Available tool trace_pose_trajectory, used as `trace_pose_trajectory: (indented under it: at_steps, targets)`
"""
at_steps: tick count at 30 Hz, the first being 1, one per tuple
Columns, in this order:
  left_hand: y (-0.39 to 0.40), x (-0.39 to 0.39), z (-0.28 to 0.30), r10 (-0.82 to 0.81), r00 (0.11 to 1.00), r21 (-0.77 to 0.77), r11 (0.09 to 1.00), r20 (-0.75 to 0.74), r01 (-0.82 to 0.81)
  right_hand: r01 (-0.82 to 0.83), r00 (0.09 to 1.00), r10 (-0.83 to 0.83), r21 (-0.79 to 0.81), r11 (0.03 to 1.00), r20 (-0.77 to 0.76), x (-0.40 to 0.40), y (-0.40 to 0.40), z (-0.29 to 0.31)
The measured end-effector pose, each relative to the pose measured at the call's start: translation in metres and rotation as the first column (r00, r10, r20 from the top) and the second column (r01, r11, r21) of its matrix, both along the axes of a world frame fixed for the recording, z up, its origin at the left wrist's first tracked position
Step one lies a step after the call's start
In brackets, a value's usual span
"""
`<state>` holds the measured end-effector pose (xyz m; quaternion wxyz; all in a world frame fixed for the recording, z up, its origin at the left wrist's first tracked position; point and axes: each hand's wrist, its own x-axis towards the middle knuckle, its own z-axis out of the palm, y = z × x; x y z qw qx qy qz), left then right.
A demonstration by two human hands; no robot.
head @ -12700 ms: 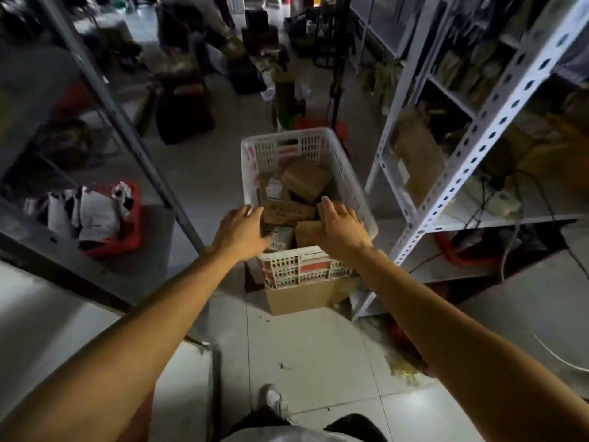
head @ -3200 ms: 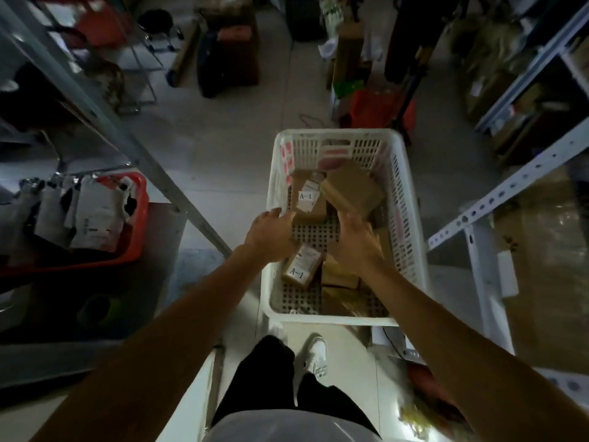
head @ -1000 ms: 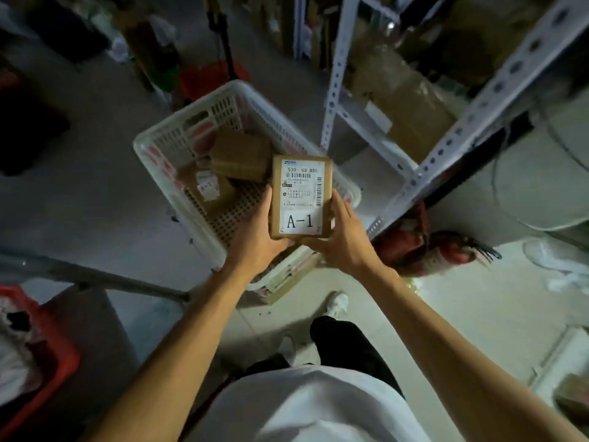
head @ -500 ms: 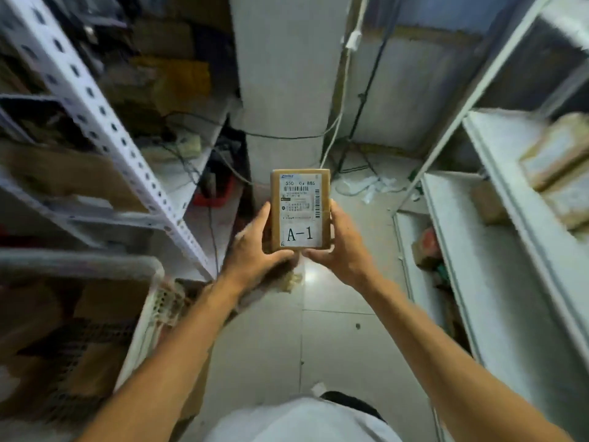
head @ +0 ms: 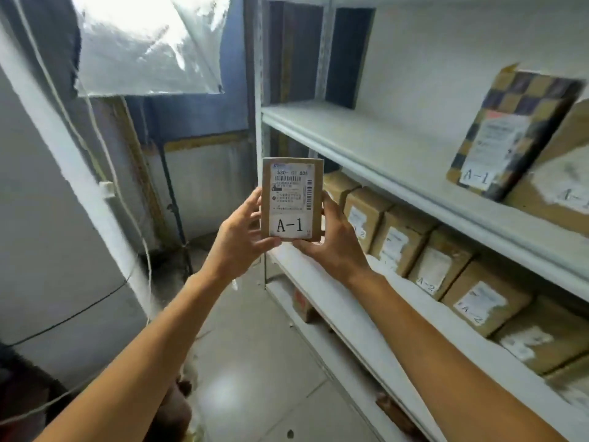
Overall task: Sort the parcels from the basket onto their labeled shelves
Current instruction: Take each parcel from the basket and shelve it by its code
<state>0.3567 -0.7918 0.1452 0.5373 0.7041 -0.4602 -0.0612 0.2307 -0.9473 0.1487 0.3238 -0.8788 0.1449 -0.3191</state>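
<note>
Brown cardboard parcel (head: 291, 199), its white label reading A-1, stands upright in the air in front of the white shelving, clamped between the left hand (head: 242, 240) and the right hand (head: 334, 244). On the upper shelf (head: 366, 145) to the right a checkered parcel (head: 510, 135) marked A-1 leans back; the shelf below (head: 334, 298) carries a row of boxes (head: 424, 250) marked A-2

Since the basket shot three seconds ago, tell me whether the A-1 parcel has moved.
Yes. The A-1 parcel has left the basket, now out of view, and is held upright by left hand and right hand before the upper shelf.
</note>
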Motion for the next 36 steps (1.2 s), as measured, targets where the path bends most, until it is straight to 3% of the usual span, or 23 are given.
trace_pose_trajectory:
  at_steps: [5, 10, 15, 19, 23, 30, 36]
  targets:
    - [-0.094, 0.041, 0.045, -0.143, 0.989, -0.04, 0.989, 0.046, 0.144, 0.195, 0.978, -0.193, -0.022, 0.98, 0.083, 0.017, -0.064, 0.041]
    - [-0.175, 0.064, 0.071, -0.256, 0.954, -0.063, 0.961, 0.157, 0.268, 0.375, 0.926, -0.372, -0.046, 0.926, 0.066, 0.019, -0.109, 0.068]
    - [-0.264, 0.057, 0.084, -0.392, 0.908, -0.071, 0.911, 0.149, 0.405, 0.612, 0.79, -0.606, -0.081, 0.786, 0.092, 0.003, -0.152, 0.082]
    - [-0.319, 0.036, 0.086, -0.468, 0.866, -0.088, 0.868, 0.176, 0.488, 0.752, 0.65, -0.759, -0.129, 0.646, -0.011, -0.015, -0.187, 0.083]
    - [-0.362, 0.026, 0.075, -0.435, 0.874, -0.065, 0.887, 0.218, 0.458, 0.801, 0.579, -0.813, -0.144, 0.581, -0.056, -0.021, -0.22, 0.074]
    - [-0.409, 0.039, 0.058, -0.377, 0.89, 0.014, 0.922, 0.258, 0.387, 0.743, 0.621, -0.768, -0.193, 0.641, -0.158, -0.01, -0.249, 0.054]
    - [-0.424, 0.043, 0.057, -0.485, 0.844, 0.082, 0.874, 0.228, 0.48, 0.753, 0.58, -0.8, -0.273, 0.599, -0.157, -0.007, -0.261, 0.046]
